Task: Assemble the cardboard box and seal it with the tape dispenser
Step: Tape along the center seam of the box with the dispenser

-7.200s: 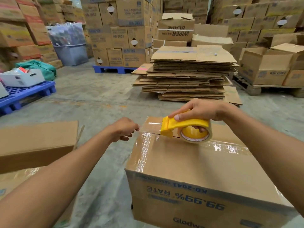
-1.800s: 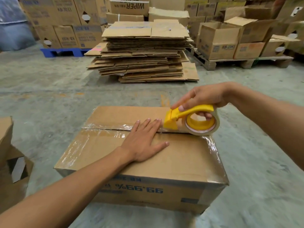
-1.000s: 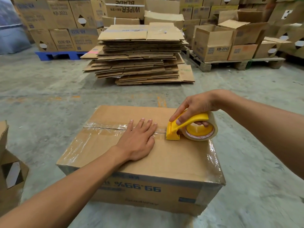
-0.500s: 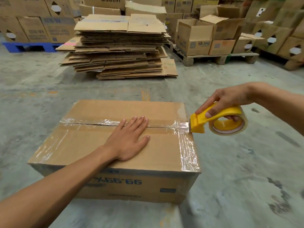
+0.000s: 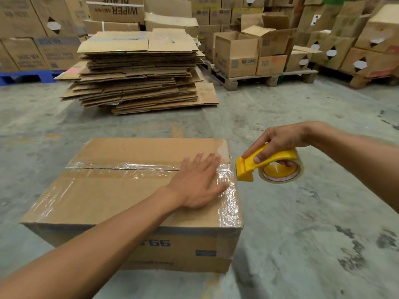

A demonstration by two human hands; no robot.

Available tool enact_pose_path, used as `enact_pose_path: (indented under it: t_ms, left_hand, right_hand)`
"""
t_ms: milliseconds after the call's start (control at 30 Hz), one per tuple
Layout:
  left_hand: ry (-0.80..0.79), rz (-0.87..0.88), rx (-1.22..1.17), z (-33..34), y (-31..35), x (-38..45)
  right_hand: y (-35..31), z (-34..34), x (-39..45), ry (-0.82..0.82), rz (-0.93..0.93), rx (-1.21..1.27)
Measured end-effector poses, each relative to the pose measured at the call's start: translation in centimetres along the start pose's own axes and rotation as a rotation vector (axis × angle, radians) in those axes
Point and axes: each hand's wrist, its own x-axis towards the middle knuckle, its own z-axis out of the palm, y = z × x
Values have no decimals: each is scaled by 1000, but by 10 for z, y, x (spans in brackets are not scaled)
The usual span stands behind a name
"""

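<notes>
**Currently: Tape Run at the Box Edge, Cut Pending**

The closed brown corrugated cardboard box [image 5: 121,197] sits on the grey concrete floor [image 5: 313,244], low and left of centre in the head view. A strip of clear glossy packing tape [image 5: 129,167] covers the centre seam, which runs from 9 o'clock to 3 o'clock across the top panel; this is the box's long axis. More clear tape wraps the 3 o'clock edge.

The left hand [image 5: 198,184] lies flat and spread, palm down, over the seam near the 3 o'clock end. It grasps nothing; it presses the flaps. The right hand [image 5: 278,143] is clenched around the yellow plastic tape dispenser [image 5: 267,165], index finger along the top, remaining fingers through the roll core.

Critical relation: the dispenser is just beside the box, off the 3 o'clock edge, blade end toward the seam. Whether tape joins blade and box cannot be determined. Judgement: the next move is a downward fold over the side face, then a cut. The right hand is the working hand; the left is nearer the seam end.

Legible markings: "66" inverted in blue on the near face; "KB-2041" on an open carton [image 5: 237,55] at 1 o'clock; "WIPER BLADE" inverted on a stacked carton [image 5: 116,9] at 11 o'clock. Flattened cardboard sheets [image 5: 138,72] are stacked at 12 o'clock.
</notes>
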Motion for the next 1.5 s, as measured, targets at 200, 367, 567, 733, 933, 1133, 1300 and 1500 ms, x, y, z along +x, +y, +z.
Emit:
enact_pose_path:
  t_ms: [200, 367, 567, 733, 933, 1133, 1300, 1500]
  left_hand:
    - [-25, -21, 5, 27, 27, 33]
    - [20, -14, 34, 32, 28, 32]
    - [74, 69, 42, 29, 29, 26]
    - [115, 192, 193, 18, 33, 30]
    - [-49, 323, 138, 12, 23, 21]
    - [-132, 353, 84, 1, -48, -30]
    - [4, -251, 82, -11, -161, -55]
    - [61, -763, -8, -13, -245, -100]
  right_hand:
    - [12, 2, 1, -47, 34, 139]
    - [41, 17, 24, -190, 433, -23]
    - [95, 71, 36, -339, 616, -11]
    - [90, 65, 34, -362, 601, -12]
    - [75, 48, 31, -101, 493, 0]
    - [47, 59, 30, 433, 276, 279]
    - [21, 107, 54, 721, 170, 681]
    - [9, 132, 76, 962, 148, 665]
